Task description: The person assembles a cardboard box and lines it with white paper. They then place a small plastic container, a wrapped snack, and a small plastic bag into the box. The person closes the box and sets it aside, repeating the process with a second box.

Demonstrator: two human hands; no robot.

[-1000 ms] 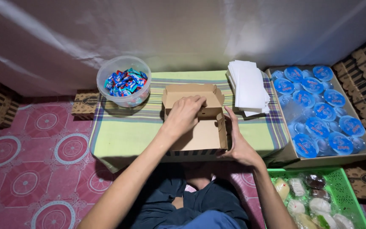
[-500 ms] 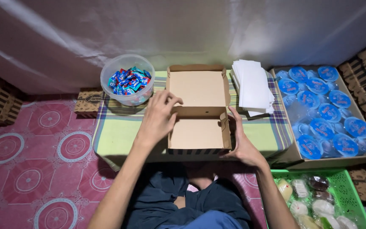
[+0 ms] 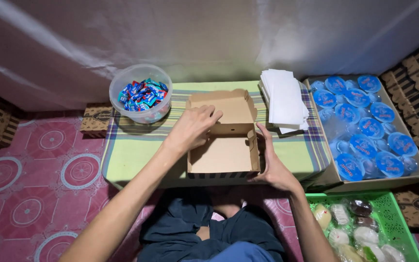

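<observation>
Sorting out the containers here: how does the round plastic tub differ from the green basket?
The plastic tub is round and clear-walled; the green basket is squarish, with a mesh wall. The tub holds small blue-wrapped sweets; the basket holds larger clear-wrapped snacks. The tub stands on the striped table, left of the cardboard box both hands touch; the basket sits lower, beside the right hand. Both are open-topped.

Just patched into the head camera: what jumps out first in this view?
The open brown cardboard box at the centre of the striped low table, with the left hand on its back wall and the right hand against its right side. Next, the tray of blue-lidded cups at right and the tub of blue-wrapped sweets at upper left.
</observation>
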